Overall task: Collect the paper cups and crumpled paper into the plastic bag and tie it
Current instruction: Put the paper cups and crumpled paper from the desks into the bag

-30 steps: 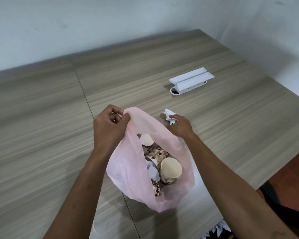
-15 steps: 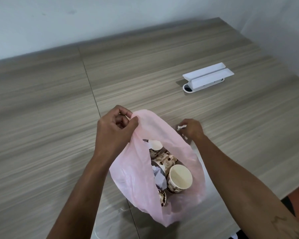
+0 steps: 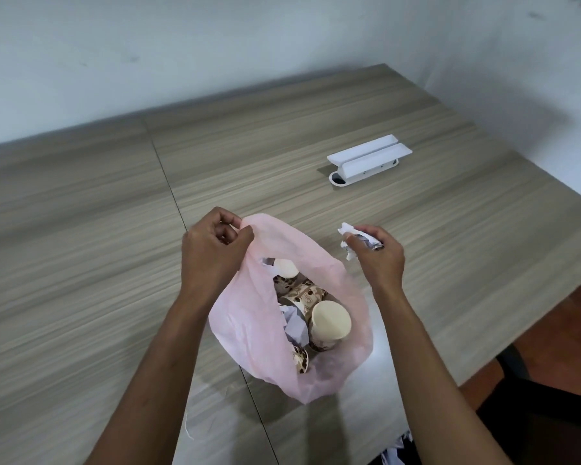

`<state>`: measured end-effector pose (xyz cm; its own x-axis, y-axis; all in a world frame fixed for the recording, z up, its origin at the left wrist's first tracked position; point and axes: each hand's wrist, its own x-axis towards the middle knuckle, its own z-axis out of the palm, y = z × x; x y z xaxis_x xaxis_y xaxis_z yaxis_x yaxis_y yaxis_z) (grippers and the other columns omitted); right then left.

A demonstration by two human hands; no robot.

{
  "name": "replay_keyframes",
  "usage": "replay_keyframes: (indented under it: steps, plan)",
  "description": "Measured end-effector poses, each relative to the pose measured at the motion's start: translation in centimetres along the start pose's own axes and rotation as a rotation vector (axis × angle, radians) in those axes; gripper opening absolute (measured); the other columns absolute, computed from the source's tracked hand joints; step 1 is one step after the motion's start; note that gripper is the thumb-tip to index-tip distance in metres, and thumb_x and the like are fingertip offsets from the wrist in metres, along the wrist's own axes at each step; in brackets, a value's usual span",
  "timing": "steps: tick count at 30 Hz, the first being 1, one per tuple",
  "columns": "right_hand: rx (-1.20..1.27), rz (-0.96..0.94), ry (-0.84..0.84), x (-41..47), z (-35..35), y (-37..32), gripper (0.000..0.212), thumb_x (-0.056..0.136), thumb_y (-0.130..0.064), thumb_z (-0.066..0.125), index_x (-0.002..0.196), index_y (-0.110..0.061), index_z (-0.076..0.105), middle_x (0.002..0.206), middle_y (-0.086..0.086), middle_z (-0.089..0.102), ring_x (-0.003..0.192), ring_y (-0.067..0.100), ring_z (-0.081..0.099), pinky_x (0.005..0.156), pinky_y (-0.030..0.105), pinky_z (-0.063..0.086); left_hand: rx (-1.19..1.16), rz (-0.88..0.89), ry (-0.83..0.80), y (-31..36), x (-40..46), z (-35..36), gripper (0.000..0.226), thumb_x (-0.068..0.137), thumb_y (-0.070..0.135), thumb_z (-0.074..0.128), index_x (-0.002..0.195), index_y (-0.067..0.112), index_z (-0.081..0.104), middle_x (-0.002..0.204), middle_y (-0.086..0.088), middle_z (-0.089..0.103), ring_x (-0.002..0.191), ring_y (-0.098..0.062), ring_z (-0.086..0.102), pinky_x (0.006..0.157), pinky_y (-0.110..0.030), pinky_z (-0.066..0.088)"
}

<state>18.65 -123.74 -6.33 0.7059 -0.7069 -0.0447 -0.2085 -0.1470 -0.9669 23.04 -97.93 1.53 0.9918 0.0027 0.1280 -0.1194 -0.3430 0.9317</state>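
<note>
A pink plastic bag [image 3: 249, 330] stands open on the wooden table [image 3: 81, 263]. My left hand [image 3: 212, 250] pinches its far rim and holds the mouth up. Inside lie several brown-patterned paper cups [image 3: 329, 325] and pieces of crumpled white paper [image 3: 294, 327]. My right hand [image 3: 376, 256] grips a ball of crumpled paper [image 3: 348, 238] just right of the bag's mouth, above the table.
A white plastic cable-port cover [image 3: 369, 159] stands open at the back right of the table. A seam runs down the tabletop under the bag. The table's right edge drops to a reddish floor [image 3: 550, 330], with a dark chair [image 3: 534, 414] at the lower right.
My right hand has lifted the crumpled paper off the table and brought it nearer the bag's mouth. My left hand keeps its hold on the rim.
</note>
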Motion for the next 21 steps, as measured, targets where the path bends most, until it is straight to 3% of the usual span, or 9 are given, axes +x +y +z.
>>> replay_keyframes:
  steps: [6, 10, 13, 16, 19, 21]
  plan:
    - [0.238, -0.117, -0.036, -10.0, -2.7, -2.0, 0.027, 0.075, -0.023, 0.085, 0.099, -0.030, 0.074, 0.096, -0.009, 0.075, 0.074, 0.005, 0.071, 0.058, 0.015, 0.052, 0.029, 0.012, -0.075, 0.1, -2.4, -2.0, 0.020, 0.079, 0.006, 0.071, 0.075, 0.024, 0.062, 0.050, 0.007, 0.057, 0.048, -0.019, 0.052, 0.055, -0.037, 0.052]
    - [0.168, -0.003, -0.139, -14.9, -1.4, 0.2, 0.030, 0.070, -0.027, 0.088, 0.094, -0.030, 0.071, 0.097, -0.011, 0.073, 0.074, 0.009, 0.070, 0.059, 0.025, 0.056, 0.077, 0.011, -0.172, 0.1, -3.9, -3.4, 0.021, 0.077, 0.002, 0.072, 0.076, 0.022, 0.064, 0.050, 0.005, 0.055, 0.050, -0.019, 0.049, 0.056, -0.043, 0.053]
    - [0.051, 0.041, -0.118, -16.3, 0.3, 2.0, 0.030, 0.067, -0.029, 0.089, 0.088, -0.025, 0.068, 0.087, -0.017, 0.071, 0.073, -0.004, 0.065, 0.062, 0.011, 0.048, 0.108, 0.010, -0.218, 0.1, -4.8, -4.6, 0.022, 0.075, -0.001, 0.069, 0.076, 0.020, 0.064, 0.053, -0.005, 0.056, 0.051, -0.019, 0.049, 0.059, -0.048, 0.055]
    - [0.019, 0.074, -0.099, -16.4, 2.2, 2.1, 0.031, 0.069, -0.037, 0.087, 0.090, -0.026, 0.067, 0.086, -0.015, 0.072, 0.077, -0.009, 0.065, 0.063, 0.006, 0.045, 0.140, 0.014, -0.226, 0.1, -5.3, -5.7, 0.021, 0.075, 0.000, 0.069, 0.076, 0.021, 0.064, 0.056, -0.008, 0.061, 0.051, -0.027, 0.055, 0.062, -0.048, 0.055]
    - [-0.039, -0.022, -0.280, -16.2, 4.1, 1.4, 0.021, 0.083, -0.043, 0.073, 0.099, -0.037, 0.062, 0.098, -0.022, 0.069, 0.090, -0.012, 0.061, 0.072, 0.007, 0.043, 0.150, 0.017, -0.230, 0.1, -5.7, -6.4, 0.020, 0.076, 0.003, 0.071, 0.076, 0.021, 0.064, 0.053, -0.002, 0.062, 0.055, -0.034, 0.062, 0.063, -0.049, 0.057]
    - [-0.259, -0.142, -0.493, -16.1, 4.9, 1.6, 0.028, 0.093, -0.040, 0.061, 0.120, -0.035, 0.056, 0.128, -0.013, 0.060, 0.117, 0.002, 0.053, 0.092, 0.022, 0.042, 0.157, 0.017, -0.230, 0.1, -5.9, -6.5, 0.018, 0.076, 0.005, 0.072, 0.075, 0.022, 0.064, 0.053, 0.001, 0.062, 0.056, -0.033, 0.063, 0.064, -0.050, 0.058]
